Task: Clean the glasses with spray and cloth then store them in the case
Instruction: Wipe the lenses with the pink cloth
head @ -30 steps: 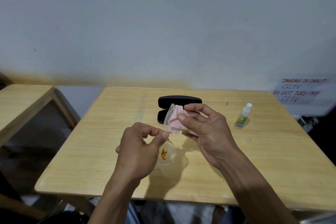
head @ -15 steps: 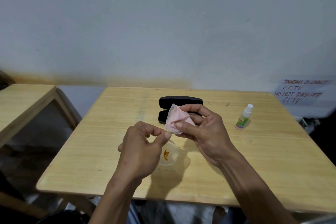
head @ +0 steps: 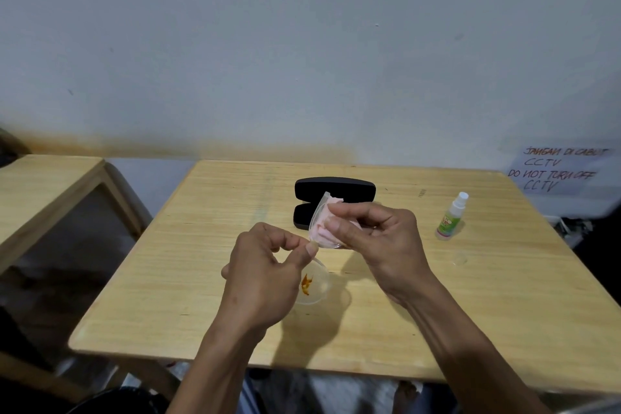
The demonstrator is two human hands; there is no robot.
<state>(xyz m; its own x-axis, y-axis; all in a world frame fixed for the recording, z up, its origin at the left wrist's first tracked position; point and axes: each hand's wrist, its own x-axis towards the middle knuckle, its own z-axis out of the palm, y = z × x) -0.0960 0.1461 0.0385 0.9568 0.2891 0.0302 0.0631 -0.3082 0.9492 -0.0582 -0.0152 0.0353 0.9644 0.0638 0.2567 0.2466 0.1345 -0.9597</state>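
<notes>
Head view: glasses (head: 314, 284), clear-framed, held above table (head: 188, 279) centre. Left hand (head: 265, 274) pinching frame near bridge, fingers curled. Right hand (head: 379, 239) gripping pink cloth (head: 322, 228) wrapped over upper lens. Black case (head: 334, 190) open behind hands. Spray bottle (head: 452, 217) upright, right of case.
</notes>
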